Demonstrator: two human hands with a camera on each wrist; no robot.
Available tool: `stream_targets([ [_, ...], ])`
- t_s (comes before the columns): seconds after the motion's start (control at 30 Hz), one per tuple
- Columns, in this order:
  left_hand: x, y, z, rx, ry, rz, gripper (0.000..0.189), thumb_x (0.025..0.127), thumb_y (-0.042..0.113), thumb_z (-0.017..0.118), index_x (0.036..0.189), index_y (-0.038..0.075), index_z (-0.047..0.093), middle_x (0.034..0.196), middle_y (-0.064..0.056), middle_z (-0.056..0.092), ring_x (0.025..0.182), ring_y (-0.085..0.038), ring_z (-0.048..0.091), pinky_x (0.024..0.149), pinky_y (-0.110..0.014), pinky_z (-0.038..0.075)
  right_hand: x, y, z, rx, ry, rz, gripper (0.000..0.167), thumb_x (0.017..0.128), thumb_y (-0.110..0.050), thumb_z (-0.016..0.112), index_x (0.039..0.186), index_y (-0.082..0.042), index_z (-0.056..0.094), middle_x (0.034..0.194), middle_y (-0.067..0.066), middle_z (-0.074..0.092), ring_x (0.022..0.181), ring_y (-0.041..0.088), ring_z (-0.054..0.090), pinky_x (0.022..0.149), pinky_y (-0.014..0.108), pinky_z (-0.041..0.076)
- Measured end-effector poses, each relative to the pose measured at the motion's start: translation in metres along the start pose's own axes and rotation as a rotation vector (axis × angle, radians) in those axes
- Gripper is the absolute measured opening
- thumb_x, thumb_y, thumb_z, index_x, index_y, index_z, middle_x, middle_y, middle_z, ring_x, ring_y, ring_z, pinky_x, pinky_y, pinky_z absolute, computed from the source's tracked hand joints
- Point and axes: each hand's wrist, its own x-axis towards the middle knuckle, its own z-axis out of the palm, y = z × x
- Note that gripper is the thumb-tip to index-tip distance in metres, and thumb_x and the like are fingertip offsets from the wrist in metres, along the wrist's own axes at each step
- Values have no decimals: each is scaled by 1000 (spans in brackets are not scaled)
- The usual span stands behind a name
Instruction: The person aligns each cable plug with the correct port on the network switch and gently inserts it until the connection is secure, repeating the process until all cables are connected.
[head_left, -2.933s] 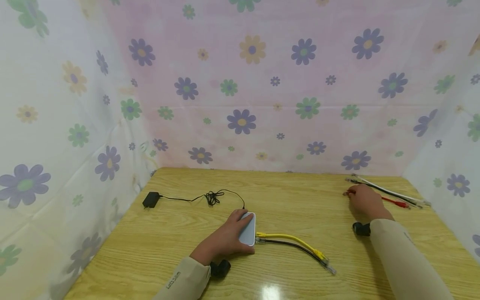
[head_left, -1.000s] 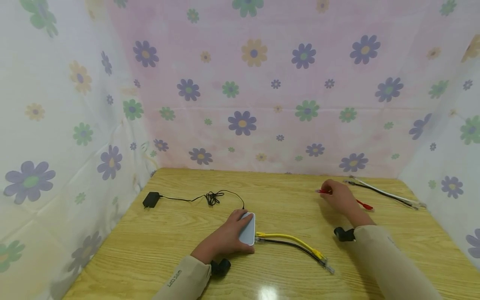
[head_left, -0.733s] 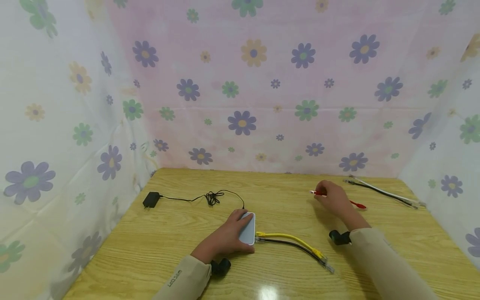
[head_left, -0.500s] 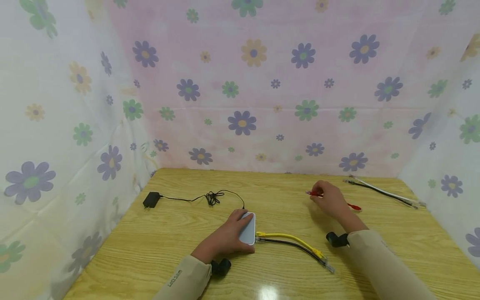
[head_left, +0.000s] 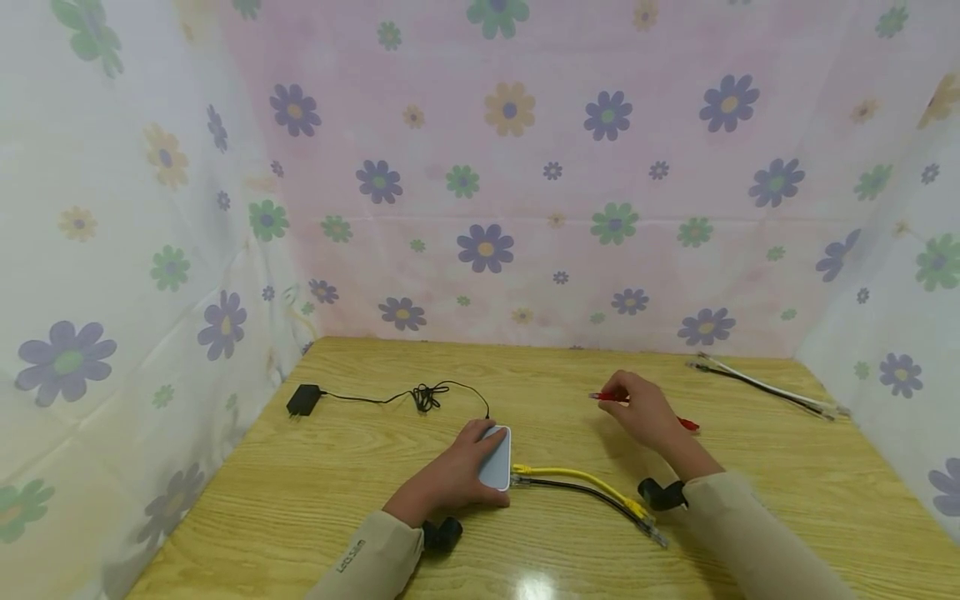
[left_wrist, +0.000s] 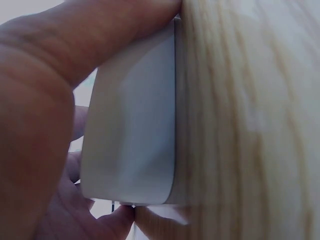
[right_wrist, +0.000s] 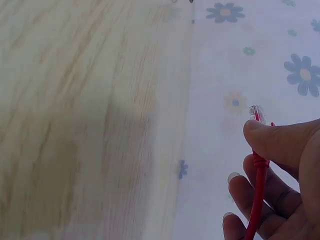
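My left hand (head_left: 450, 475) grips a small white box with a grey top (head_left: 495, 462), thumb on the near side and fingers across the far side; it sits on the table. In the left wrist view the box's pale side (left_wrist: 130, 125) shows beneath the thumb. A yellow network cable (head_left: 577, 473) and a black network cable (head_left: 573, 486) run out from its right side. My right hand (head_left: 641, 408) pinches a red network cable (head_left: 687, 424) near one end. In the right wrist view the clear plug of the red cable (right_wrist: 257, 114) sticks out past the thumb.
A black power adapter (head_left: 303, 400) lies at the left, its thin cord (head_left: 426, 397) bundled midway and leading to the box. A black cable (head_left: 757, 386) and a white cable (head_left: 780, 383) lie at the back right of the wooden table (head_left: 360, 475). Flowered cloth (head_left: 420, 208) hangs behind.
My right hand has taken the red cable away from the black and white cables and carried it left, towards the box. My left hand has stayed on the box.
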Motion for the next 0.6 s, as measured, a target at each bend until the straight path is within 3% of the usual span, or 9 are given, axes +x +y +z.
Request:
stream_targets([
  [0.23,0,0,0,5,2,-6,98,77,51,78,155,19,27,159,-9,19,132,-29,37,86,-38,47,-2,-7,7,42,-15,-15,7,91,-18,69,96,-17,65,94,1,63,83,17,57,74,38,49],
  [0.6,-1,0,1,1,8,4,97,77,50,78,155,18,28,159,-10,18,130,-30,39,83,-38,47,-8,-22,16,152,-65,62,11,88,-15,71,97,-15,64,94,2,63,79,16,54,65,32,44],
])
